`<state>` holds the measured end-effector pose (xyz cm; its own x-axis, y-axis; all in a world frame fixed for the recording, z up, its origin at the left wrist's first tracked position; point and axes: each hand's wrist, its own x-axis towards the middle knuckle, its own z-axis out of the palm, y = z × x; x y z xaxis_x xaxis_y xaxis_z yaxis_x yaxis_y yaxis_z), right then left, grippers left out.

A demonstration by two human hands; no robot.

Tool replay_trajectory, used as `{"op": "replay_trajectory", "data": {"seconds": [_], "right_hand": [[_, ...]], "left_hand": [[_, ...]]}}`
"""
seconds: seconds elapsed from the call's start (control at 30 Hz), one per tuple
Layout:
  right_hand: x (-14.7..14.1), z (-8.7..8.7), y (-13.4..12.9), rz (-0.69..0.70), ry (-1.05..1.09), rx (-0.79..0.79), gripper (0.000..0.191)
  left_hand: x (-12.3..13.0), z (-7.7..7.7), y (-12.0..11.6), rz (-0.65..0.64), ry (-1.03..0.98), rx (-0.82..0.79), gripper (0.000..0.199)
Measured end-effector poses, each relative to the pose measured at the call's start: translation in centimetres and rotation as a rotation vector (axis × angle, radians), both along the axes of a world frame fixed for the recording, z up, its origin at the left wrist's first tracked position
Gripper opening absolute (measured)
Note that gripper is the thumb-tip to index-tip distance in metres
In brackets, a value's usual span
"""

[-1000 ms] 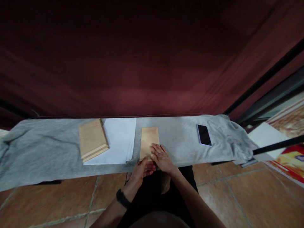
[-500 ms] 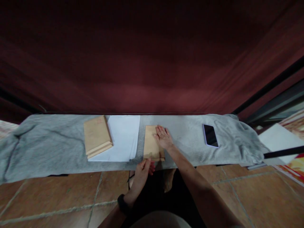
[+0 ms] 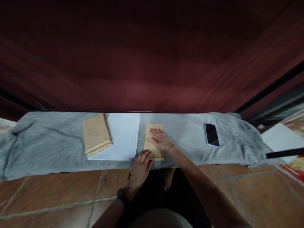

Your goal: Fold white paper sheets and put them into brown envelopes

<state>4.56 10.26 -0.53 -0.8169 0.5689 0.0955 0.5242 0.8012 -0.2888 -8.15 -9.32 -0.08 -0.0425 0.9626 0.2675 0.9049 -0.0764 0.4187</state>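
A tan paper envelope lies flat on the grey cloth in front of me, its folded flap edge toward my body. My right hand rests flat across its middle, fingers stretched out and pointing up and left. At the envelope's near left corner lies my left hand, palm down, with its fingers extended onto the corner. A dark band circles the left wrist. To the left, a small stack of tan envelopes sits partly on white paper sheets.
Grey cloth covers the long narrow surface. A phone with a light purple edge lies on the right. A dark red curtain hangs behind. Tiled floor shows below, and printed sheets stand at far right.
My right hand has slid left over the envelope. My left hand has gone from curled fingers at the near edge to fingers laid flat on the near left corner.
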Motion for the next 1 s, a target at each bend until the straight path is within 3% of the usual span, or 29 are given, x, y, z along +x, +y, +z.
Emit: {"op": "replay_trajectory", "data": {"seconds": [0.33,0.5,0.77,1.0], "right_hand": [[2.7,1.6,-5.6,0.192,0.106,-0.116,0.051],[4.4,2.3,-7.7,0.210,0.194,-0.177,0.041],[5.8,0.1,-10.3,-0.077,0.415,-0.185,0.025],[5.9,-0.3,-11.8,-0.262,0.449,-0.125,0.025]], "left_hand": [[-0.1,0.0,0.2,-0.003,-0.011,-0.009,0.033],[-0.3,0.5,0.4,-0.028,-0.038,-0.006,0.033],[-0.3,0.8,0.8,-0.006,-0.048,0.033,0.025],[-0.1,0.1,1.4,0.050,-0.111,0.078,0.017]]}}
